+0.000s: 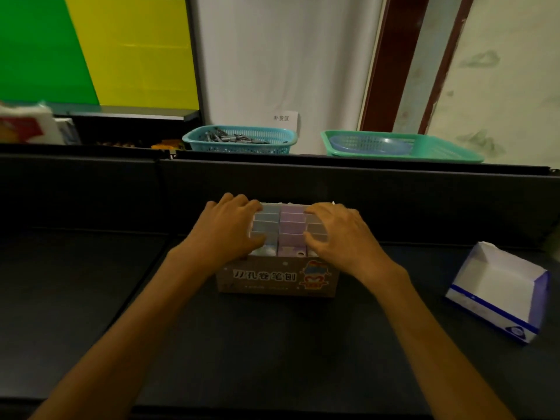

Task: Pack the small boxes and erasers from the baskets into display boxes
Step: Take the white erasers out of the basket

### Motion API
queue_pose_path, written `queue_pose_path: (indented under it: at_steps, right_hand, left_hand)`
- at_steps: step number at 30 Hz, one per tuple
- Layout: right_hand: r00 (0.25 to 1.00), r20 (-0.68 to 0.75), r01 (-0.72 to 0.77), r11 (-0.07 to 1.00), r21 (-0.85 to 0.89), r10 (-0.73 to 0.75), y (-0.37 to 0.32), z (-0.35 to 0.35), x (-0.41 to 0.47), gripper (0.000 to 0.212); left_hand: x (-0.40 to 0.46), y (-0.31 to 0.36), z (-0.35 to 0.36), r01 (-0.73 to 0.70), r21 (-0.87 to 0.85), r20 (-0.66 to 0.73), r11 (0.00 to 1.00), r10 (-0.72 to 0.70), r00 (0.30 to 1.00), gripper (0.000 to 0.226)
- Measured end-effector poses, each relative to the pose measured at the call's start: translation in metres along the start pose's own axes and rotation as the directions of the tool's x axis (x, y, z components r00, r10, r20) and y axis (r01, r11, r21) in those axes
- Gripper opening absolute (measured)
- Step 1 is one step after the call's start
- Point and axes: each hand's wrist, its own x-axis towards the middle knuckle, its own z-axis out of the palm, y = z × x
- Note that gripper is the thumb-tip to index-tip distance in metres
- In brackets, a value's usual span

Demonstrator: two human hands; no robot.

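Now the display box is seen on the dark counter, near the middle, with rows of small boxes packed upright inside it in blue, purple and white columns. The left hand is laid on the left column and the right hand on the right column; the fingers of both are bent over the tops of the small boxes and press on them. A second, empty display box is placed well apart at the right. On the far ledge, a blue basket and a green basket are found.
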Motion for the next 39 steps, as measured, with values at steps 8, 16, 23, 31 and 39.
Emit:
queue_pose_path:
  at_steps: [8,16,23,31,39]
  right_hand:
    - [0.998,0.006,0.055,0.997,0.059,-0.055,-0.067,0.019,0.003,0.055]
    - [0.984,0.025,0.171,0.982,0.083,-0.174,-0.199,0.047,-0.009,0.054]
    - [0.969,0.09,0.222,0.969,0.106,-0.232,-0.325,0.083,-0.017,0.056]
    - [0.94,0.135,0.301,0.947,0.113,-0.314,-0.435,0.119,0.02,0.057]
    - [0.926,0.164,0.312,0.935,0.172,-0.339,-0.532,0.178,0.086,0.059]
  left_hand:
    - [-0.059,-0.059,-0.018,0.117,-0.002,-0.062,0.993,-0.117,0.991,0.066]
    - [-0.17,-0.161,-0.03,0.201,0.004,-0.009,0.98,-0.201,0.98,0.068]
    - [-0.269,-0.257,-0.042,0.309,0.047,0.037,0.95,-0.31,0.95,0.071]
    - [-0.336,-0.368,-0.066,0.407,0.03,0.046,0.913,-0.408,0.912,0.07]
    - [-0.361,-0.488,-0.079,0.485,-0.012,-0.065,0.874,-0.485,0.872,0.063]
